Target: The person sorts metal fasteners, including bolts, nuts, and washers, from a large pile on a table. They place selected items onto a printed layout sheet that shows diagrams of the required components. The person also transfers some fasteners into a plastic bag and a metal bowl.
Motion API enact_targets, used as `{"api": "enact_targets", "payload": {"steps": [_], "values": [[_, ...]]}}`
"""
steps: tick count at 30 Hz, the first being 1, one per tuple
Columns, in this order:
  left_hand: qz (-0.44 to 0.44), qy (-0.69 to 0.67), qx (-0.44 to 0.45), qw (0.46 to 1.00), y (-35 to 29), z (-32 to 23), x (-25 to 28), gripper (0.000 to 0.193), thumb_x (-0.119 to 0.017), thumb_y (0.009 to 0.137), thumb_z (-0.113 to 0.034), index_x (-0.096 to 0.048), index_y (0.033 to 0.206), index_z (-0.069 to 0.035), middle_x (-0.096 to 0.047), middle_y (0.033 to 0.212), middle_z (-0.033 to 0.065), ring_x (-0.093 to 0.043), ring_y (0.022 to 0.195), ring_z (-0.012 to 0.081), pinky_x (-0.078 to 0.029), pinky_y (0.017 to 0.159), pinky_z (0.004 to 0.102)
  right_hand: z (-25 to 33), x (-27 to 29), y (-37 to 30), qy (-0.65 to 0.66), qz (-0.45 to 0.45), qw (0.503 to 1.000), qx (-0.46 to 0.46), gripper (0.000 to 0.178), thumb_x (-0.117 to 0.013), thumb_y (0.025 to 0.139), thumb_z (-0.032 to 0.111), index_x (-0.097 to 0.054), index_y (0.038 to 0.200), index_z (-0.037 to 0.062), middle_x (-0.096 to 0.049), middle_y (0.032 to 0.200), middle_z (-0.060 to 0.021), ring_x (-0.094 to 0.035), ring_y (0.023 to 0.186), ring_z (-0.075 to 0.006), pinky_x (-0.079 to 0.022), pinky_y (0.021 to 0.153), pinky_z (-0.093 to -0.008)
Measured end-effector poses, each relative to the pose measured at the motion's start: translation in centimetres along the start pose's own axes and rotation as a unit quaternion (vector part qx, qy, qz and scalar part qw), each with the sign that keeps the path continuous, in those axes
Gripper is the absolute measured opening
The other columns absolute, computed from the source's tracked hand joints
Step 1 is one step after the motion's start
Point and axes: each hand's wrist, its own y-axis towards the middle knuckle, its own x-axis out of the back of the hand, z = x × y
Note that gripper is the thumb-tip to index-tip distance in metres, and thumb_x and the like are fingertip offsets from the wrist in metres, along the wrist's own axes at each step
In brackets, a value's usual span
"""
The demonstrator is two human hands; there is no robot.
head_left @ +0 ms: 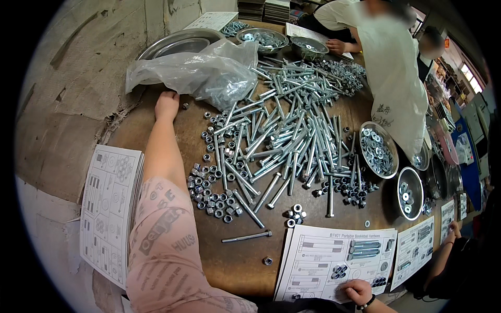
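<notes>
My left hand [167, 106], its arm stretched far forward in a pink printed sleeve, is closed at the lower edge of a clear plastic bag [219, 73]. Its fingertips are hidden, so what they hold cannot be made out. Close to this hand lies a single nut [185, 106]. My right hand [359, 292], with a black bracelet at the wrist, rests with curled fingers on the lower edge of a printed sheet [308, 255]. Whether those fingers hold anything is hidden. On that sheet lie several bolts [364, 249] and a cluster of nuts [339, 271].
A large heap of long bolts [292, 130] covers the middle table, bordered by loose nuts [214, 201]. Metal bowls of washers [377, 151] stand right and back. A metal tray [180, 41] sits partly under the bag. Another person's hand [453, 232] is at right.
</notes>
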Motion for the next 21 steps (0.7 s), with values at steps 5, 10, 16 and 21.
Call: {"api": "enact_targets", "payload": {"steps": [5, 10, 16, 21], "values": [[-0.042, -0.043, 0.030, 0.998, -1.3, -1.2, 0.8, 0.036, -0.053, 0.080, -0.039, -0.062, 0.100, -0.010, -0.056, 0.109, 0.0109, -0.052, 0.100, 0.0312, -0.043, 0.082, 0.0397, 0.3, -0.3, 0.0, 0.017, -0.010, 1.000, 0.009, 0.018, -0.054, 0.078, 0.012, -0.066, 0.085, 0.0013, -0.064, 0.072, -0.0089, -0.059, 0.059, -0.0173, -0.046, 0.056, -0.0257], [0.010, -0.153, -0.032, 0.988, -0.5, -1.3, -2.0, 0.042, -0.053, 0.080, -0.040, -0.056, 0.112, -0.014, -0.051, 0.119, 0.0126, -0.048, 0.110, 0.0303, -0.039, 0.091, 0.0362, 0.3, 0.0, -0.1, 0.012, -0.008, 1.000, -0.008, 0.019, -0.055, 0.080, 0.015, -0.066, 0.086, 0.0016, -0.064, 0.072, -0.0088, -0.059, 0.060, -0.0175, -0.046, 0.057, -0.0259], [0.008, -0.070, -0.100, 0.992, -0.5, -3.5, -2.6, 0.043, -0.051, 0.082, -0.035, -0.054, 0.116, -0.009, -0.047, 0.125, 0.0147, -0.046, 0.112, 0.0308, -0.037, 0.093, 0.0366, -0.5, 0.1, -0.1, -0.005, -0.009, 1.000, 0.002, 0.019, -0.055, 0.080, 0.017, -0.066, 0.087, 0.0022, -0.065, 0.076, -0.0092, -0.061, 0.065, -0.0187, -0.047, 0.060, -0.0269], [0.077, -0.046, -0.117, 0.989, -1.6, -4.8, -0.2, 0.040, -0.052, 0.082, -0.034, -0.057, 0.113, -0.009, -0.048, 0.124, 0.0149, -0.045, 0.114, 0.0297, -0.035, 0.096, 0.0342, -0.5, 0.1, -0.2, -0.008, -0.004, 1.000, -0.002, 0.019, -0.055, 0.080, 0.017, -0.066, 0.086, 0.0024, -0.065, 0.080, -0.0094, -0.062, 0.070, -0.0198, -0.048, 0.064, -0.0281]]}}
